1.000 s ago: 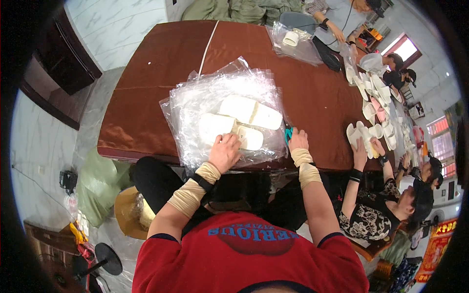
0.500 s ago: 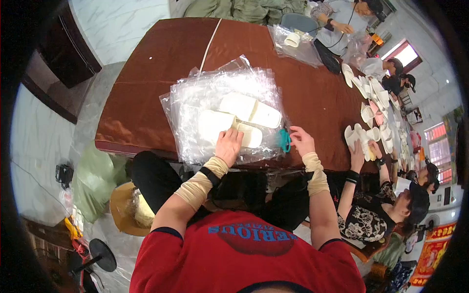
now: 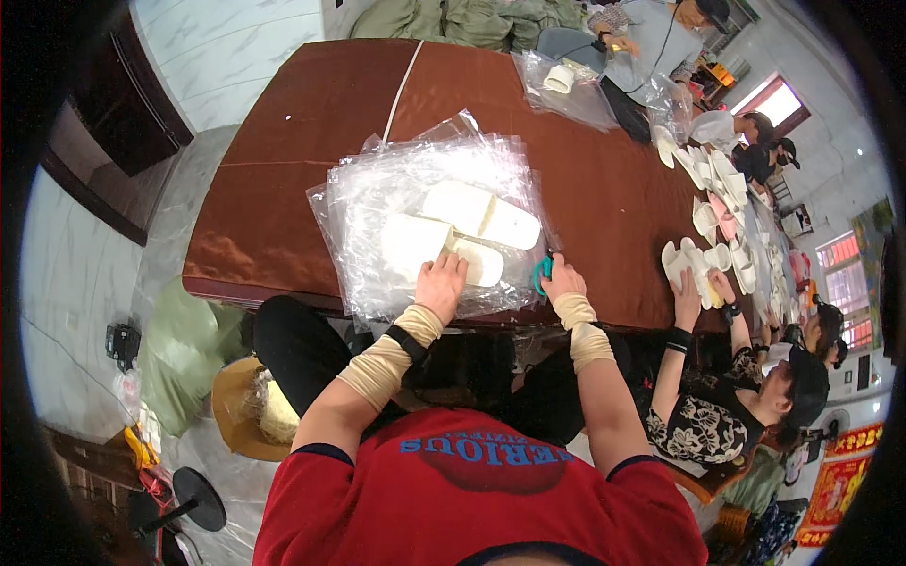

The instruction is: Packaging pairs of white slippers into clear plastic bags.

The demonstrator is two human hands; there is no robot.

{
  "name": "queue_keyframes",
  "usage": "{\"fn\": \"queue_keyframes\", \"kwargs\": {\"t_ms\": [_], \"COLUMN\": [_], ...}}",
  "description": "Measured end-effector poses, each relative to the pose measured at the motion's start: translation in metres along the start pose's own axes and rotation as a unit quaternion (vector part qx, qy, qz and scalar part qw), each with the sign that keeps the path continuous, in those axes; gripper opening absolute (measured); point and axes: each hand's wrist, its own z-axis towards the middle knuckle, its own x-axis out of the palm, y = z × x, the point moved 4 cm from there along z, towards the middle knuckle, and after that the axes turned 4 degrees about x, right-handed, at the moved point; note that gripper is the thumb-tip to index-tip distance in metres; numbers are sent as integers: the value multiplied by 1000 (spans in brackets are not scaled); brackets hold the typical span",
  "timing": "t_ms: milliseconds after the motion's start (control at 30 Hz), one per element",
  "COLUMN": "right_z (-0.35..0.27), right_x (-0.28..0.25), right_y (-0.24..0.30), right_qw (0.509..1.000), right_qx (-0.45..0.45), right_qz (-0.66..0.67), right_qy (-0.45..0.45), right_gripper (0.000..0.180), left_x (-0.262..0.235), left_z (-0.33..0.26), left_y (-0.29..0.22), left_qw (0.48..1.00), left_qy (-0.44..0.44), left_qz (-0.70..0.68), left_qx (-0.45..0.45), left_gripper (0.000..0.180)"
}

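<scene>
Two cream-white slippers lie side by side on a stack of clear plastic bags (image 3: 377, 184) before me. My left hand (image 3: 442, 286) rests at the near slipper (image 3: 411, 241), its bent fingers gripping the edge by the strap opening. Just beyond it is the far slipper (image 3: 510, 223), which neither hand touches. My right hand (image 3: 564, 279) has its fingers closed at the teal handles of a pair of scissors (image 3: 542, 273), at the right edge of the bags. The scissors' blades cannot be made out against the shiny plastic.
A brown cloth covers the table (image 3: 274, 189). At its right side a co-worker's hands (image 3: 689, 300) hold white slippers, near a row of more slippers (image 3: 725, 179). Another bag with a slipper (image 3: 559, 78) lies at the far edge. A carton (image 3: 236, 415) stands on the floor left.
My right hand has moved left and closed in on the scissors' handles, which have turned slightly. My left hand stays at the near slipper.
</scene>
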Motion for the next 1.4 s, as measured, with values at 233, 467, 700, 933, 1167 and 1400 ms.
{"fn": "queue_keyframes", "kwargs": {"t_ms": [233, 467, 700, 933, 1167, 1400], "right_z": [-9, -41, -50, -36, 17, 19], "right_x": [-12, -64, -77, -66, -39, -45], "right_y": [-26, 47, 92, 96, -2, 16], "right_qw": [999, 972, 945, 963, 980, 984], "right_qx": [1, -209, -308, -249, -55, -39], "right_qz": [33, 35, 11, 74, 140, -110], "right_qy": [24, -97, -108, -73, -132, -138], "right_gripper": [55, 59, 57, 46, 35, 22], "left_x": [-11, -1, -10, -12, -89, -204], "left_z": [-5, -7, 1, 2, -26, -174], "left_y": [6, 18, 16, 16, 62, 174], "left_qw": [981, 949, 927, 921, 743, 691], "left_qy": [-73, -131, -156, -165, -178, -475], "left_qz": [-179, -284, -337, -349, -619, -446], "left_qx": [20, -29, -57, -43, -179, -313], "left_gripper": [32, 16, 3, 6, 1, 3]}}
